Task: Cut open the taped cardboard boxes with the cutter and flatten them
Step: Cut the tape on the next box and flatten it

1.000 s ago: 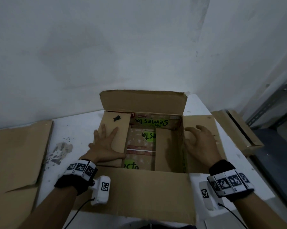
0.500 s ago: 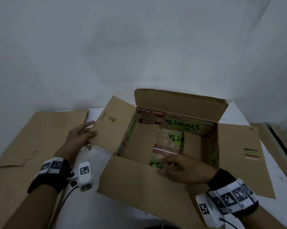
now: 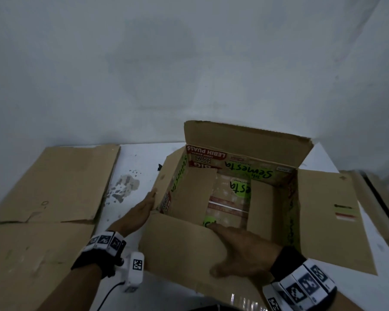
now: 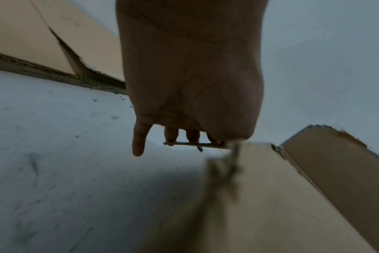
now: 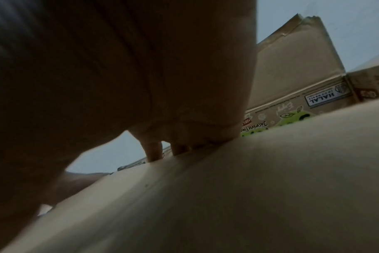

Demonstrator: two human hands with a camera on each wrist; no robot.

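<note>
Open brown corrugated cardboard box [image 3: 184, 250]: matt, printed panels inside. Flat brown cardboard sheets [image 3: 54, 182]: matt, scuffed. White table [image 3: 133, 167]: smooth, stained.
</note>
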